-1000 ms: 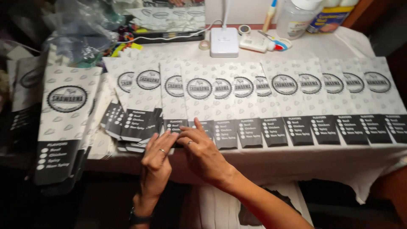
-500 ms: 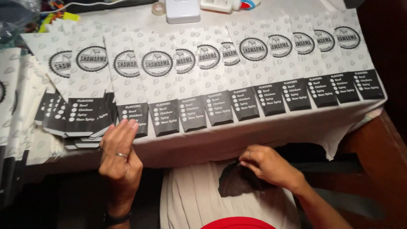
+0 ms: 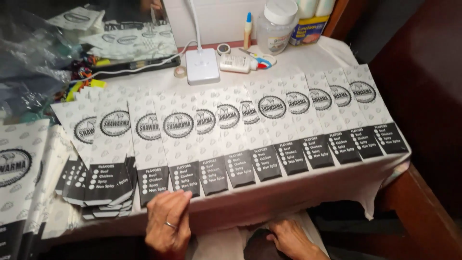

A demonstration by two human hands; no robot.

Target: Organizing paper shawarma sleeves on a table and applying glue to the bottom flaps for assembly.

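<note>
A row of several white paper sleeves [image 3: 272, 125] with round black emblems and black lower ends lies overlapped across the table. My left hand [image 3: 168, 224], a ring on one finger, lies flat on the table's front edge. Its fingertips touch the black end of one sleeve [image 3: 185, 178]. My right hand [image 3: 288, 238] is below the table edge in my lap, fingers curled on a dark piece [image 3: 257, 246]. Whether it grips that piece is unclear.
A fanned stack of the same sleeves [image 3: 103, 185] lies at the left, with more [image 3: 19, 168] at the far left. At the back stand a white lamp base [image 3: 202, 66], a glue bottle [image 3: 236, 62], a plastic jar [image 3: 276, 24] and tape rolls. The white tablecloth [image 3: 269, 195] hangs over the front edge.
My right hand left the sleeves and dropped below the table edge to the dark piece in my lap. My left hand stayed at the front edge, now touching a sleeve's black end.
</note>
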